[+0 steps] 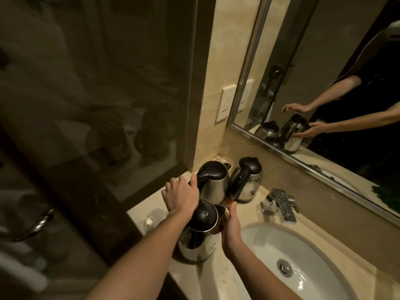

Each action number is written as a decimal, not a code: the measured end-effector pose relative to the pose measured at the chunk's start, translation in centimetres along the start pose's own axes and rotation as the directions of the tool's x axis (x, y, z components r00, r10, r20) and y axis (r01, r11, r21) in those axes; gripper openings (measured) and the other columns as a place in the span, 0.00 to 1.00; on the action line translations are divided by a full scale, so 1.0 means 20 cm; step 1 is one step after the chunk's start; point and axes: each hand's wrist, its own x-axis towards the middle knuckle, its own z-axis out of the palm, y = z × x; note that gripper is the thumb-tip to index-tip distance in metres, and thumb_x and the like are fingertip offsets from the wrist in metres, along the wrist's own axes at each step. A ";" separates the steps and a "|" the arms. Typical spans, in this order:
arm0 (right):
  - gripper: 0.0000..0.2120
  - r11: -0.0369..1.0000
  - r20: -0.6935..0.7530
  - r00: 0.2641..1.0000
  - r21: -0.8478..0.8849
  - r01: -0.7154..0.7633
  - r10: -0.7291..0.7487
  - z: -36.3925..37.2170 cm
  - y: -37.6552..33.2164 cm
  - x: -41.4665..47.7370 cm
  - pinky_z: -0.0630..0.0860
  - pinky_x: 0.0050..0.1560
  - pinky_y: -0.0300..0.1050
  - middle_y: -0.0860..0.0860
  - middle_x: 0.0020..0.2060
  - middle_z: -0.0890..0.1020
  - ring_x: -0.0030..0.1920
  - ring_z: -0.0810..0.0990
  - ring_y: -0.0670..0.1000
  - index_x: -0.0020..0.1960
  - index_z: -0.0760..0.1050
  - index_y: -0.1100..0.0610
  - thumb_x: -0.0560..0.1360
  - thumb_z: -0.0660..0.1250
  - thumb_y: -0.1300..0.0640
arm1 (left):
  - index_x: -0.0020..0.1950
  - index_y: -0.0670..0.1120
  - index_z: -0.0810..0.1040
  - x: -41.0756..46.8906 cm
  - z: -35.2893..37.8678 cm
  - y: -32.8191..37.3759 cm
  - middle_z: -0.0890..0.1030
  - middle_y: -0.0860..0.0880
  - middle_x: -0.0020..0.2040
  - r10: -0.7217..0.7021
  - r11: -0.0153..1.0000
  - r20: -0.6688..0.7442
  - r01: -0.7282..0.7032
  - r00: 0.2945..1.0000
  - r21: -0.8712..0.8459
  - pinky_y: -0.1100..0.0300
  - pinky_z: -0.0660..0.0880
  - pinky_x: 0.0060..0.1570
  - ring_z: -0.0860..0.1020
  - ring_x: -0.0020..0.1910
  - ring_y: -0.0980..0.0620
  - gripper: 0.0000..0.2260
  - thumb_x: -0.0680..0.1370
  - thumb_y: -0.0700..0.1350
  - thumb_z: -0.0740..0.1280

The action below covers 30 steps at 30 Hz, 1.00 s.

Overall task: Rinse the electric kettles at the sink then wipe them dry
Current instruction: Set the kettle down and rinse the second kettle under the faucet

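Note:
Three steel electric kettles with black lids stand on the beige counter [151, 213] left of the sink. My right hand [230, 226] cups the spout side of the near kettle [198, 237], fingers curved round its body and thumb up by the spout. The back-left kettle [215, 182] stands in the corner. My left hand [180, 193] reaches to that kettle's black handle with fingers loose; the mirror shows it spread and holding nothing. The back-right kettle [247, 180] stands untouched on its base, its handle facing me.
A white sink basin [307, 241] with a drain lies to the right, a square chrome tap [279, 204] behind it. A framed mirror [324, 83] runs along the back wall. A wall socket [226, 105] is above the kettles. A glass partition [97, 94] bounds the left.

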 end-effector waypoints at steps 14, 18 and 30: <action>0.30 0.989 0.096 0.995 -0.145 0.010 0.004 0.19 -0.01 -0.02 0.59 0.72 0.54 0.57 0.73 0.67 0.75 0.62 0.57 0.77 0.58 0.58 0.83 0.49 0.40 | 0.65 0.27 0.69 -0.12 0.03 -0.56 0.76 0.35 0.40 -0.451 0.514 0.347 0.558 0.822 -0.652 0.48 0.74 0.40 0.77 0.37 0.40 0.41 0.78 0.67 0.54; 0.32 0.976 0.156 0.988 -0.215 0.037 -0.003 0.30 0.02 -0.01 0.58 0.73 0.54 0.55 0.74 0.67 0.75 0.62 0.56 0.77 0.60 0.57 0.82 0.49 0.38 | 0.66 0.28 0.70 -0.08 0.00 -0.65 0.78 0.33 0.55 -0.506 0.401 0.327 0.553 0.798 -0.730 0.41 0.71 0.61 0.78 0.53 0.37 0.40 0.78 0.66 0.55; 0.28 0.962 0.201 0.980 -0.268 0.049 0.006 0.65 -0.01 0.09 0.70 0.61 0.51 0.53 0.58 0.74 0.56 0.75 0.50 0.73 0.63 0.58 0.83 0.50 0.40 | 0.71 0.34 0.66 0.11 -0.08 -0.82 0.70 0.36 0.69 -0.570 0.271 0.340 0.561 0.748 -0.782 0.50 0.70 0.56 0.71 0.66 0.38 0.37 0.79 0.65 0.56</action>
